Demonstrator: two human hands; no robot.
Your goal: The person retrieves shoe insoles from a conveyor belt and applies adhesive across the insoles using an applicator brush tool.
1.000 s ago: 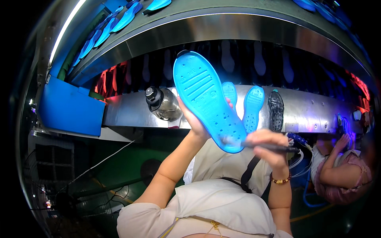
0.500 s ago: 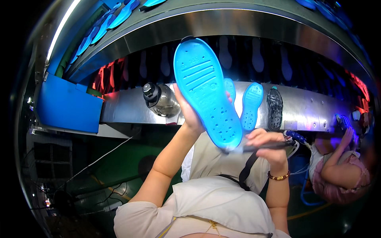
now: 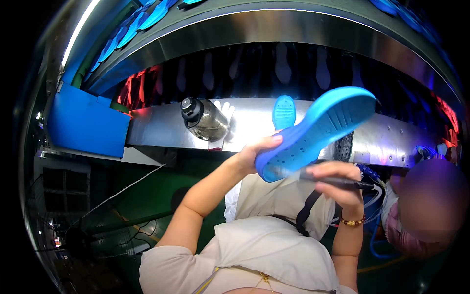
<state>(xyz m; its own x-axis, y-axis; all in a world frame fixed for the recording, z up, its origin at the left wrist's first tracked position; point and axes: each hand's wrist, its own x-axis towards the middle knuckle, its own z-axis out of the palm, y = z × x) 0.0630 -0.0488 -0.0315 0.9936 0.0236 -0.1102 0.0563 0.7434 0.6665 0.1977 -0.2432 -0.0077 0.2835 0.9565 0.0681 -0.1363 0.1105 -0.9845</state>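
Note:
My left hand (image 3: pixel 252 156) grips a bright blue shoe sole (image 3: pixel 323 130) by its lower end. The sole is tilted, its far end raised to the right; grooves and small holes show on its face. My right hand (image 3: pixel 348 195) is closed around a dark, pen-shaped tool (image 3: pixel 338 182) that looks like a brush, with hoses near its rear end. The tool's pale, blurred tip is at the sole's lower end; whether it touches cannot be made out. Beyond, another blue sole (image 3: pixel 284 113) lies on the metal bench (image 3: pixel 253 110). A black sole (image 3: pixel 344 148) is partly hidden behind the held one.
A dark, see-through bottle (image 3: pixel 210 125) stands on the bench, with a white glove (image 3: pixel 226 109) beside it. Soles ride on the upper belt (image 3: pixel 303 9). A blue box (image 3: pixel 85 125) is at left. Another person (image 3: pixel 399 240) sits at right.
The held sole has tipped over to the right, turning from face-on to slanted. My left hand has shifted its hold toward the sole's lower end. The tool has moved slightly up and right.

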